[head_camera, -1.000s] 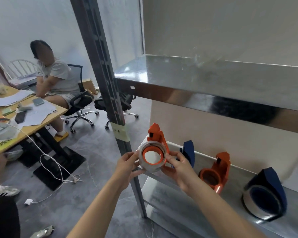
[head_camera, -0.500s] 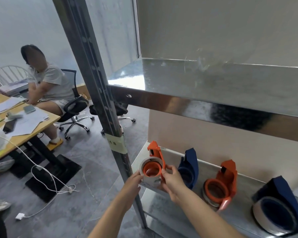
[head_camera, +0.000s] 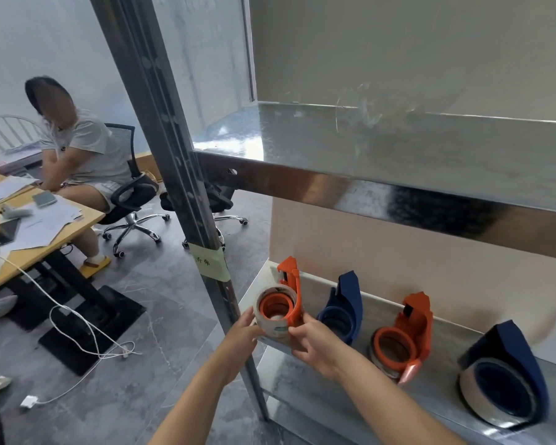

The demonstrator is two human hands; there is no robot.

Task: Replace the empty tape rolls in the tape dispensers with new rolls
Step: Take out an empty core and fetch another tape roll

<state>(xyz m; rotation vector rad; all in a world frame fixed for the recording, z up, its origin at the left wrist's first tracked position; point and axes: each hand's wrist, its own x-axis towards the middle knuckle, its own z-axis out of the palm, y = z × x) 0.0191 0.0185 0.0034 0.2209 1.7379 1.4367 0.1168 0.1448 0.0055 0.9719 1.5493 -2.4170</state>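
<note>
A steel post (head_camera: 206,239) rises just left of the orange dispenser (head_camera: 295,311); left grip (head_camera: 243,334) grasps its loaded tape roll (head_camera: 270,329), right grip (head_camera: 315,346) its body.

Seated person (head_camera: 77,149) on office chair (head_camera: 135,191), papers (head_camera: 42,226) on desk (head_camera: 92,217); white cable (head_camera: 73,314) across floor (head_camera: 174,316)

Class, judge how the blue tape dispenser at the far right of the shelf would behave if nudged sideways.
The blue tape dispenser seems to rest on its round tape roll, so it would probably rock or roll. The metal shelf looks smooth and shiny, so it may also slide easily. Its shell looks stiff.
</note>
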